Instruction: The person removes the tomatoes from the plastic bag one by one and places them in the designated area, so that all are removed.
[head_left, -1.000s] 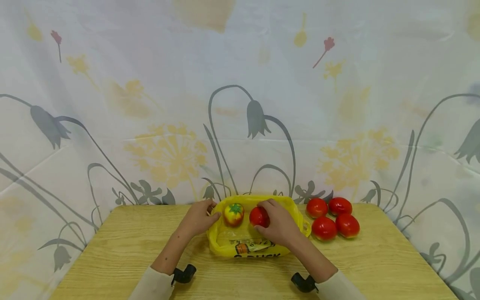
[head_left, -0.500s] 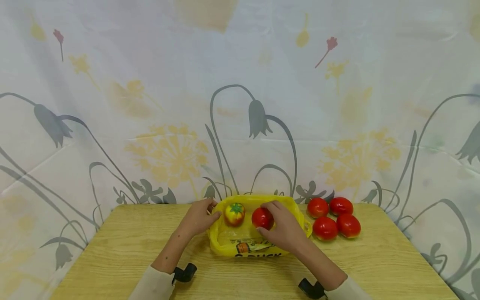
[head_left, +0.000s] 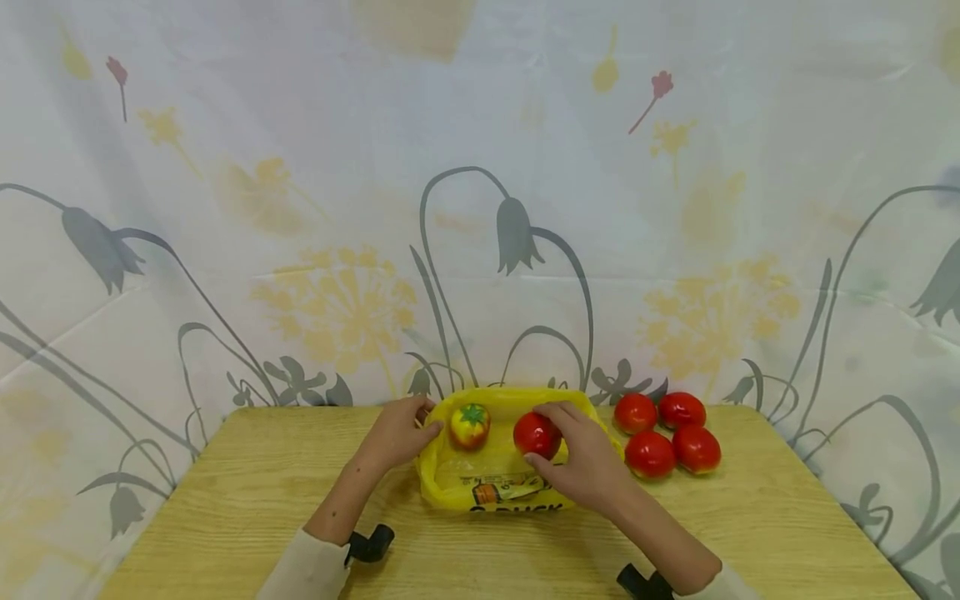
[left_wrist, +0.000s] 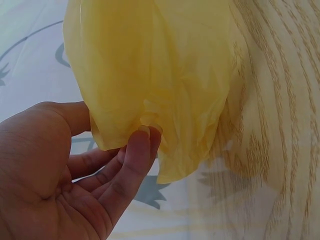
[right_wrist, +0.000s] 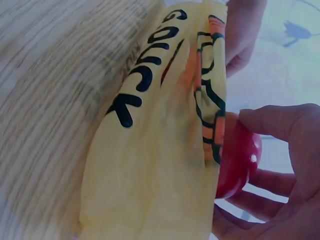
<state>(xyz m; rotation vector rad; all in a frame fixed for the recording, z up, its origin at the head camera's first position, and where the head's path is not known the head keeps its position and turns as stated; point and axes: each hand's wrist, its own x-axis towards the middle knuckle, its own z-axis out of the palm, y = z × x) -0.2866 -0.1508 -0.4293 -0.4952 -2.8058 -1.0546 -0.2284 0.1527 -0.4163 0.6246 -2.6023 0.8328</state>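
A yellow plastic bag (head_left: 465, 496) with dark lettering lies spread wide, its mouth upward, at the middle of the table's far side. My left hand (head_left: 396, 433) pinches the bag's left rim; in the left wrist view, thumb and fingers meet at the thin plastic. My right hand (head_left: 588, 462) holds a glossy red tomato (head_left: 536, 435) between thumb and fingers over the right part of the bag's mouth. Behind the bag wall, the right wrist view shows part of that tomato (right_wrist: 240, 160). A yellow-red tomato with a green star-shaped top (head_left: 470, 427) sits inside the bag, left of the held one.
Several red tomatoes (head_left: 650, 454) stand grouped just right of the bag. The wooden table (head_left: 247, 492) ends at the back against a hanging cloth with flower prints (head_left: 480, 208). Dark camera mounts (head_left: 371, 543) stick out from both wrists.
My right hand has shifted to the right with the red tomato in its fingers. The left hand stays at the bag's rim, and the other tomatoes have kept their places.
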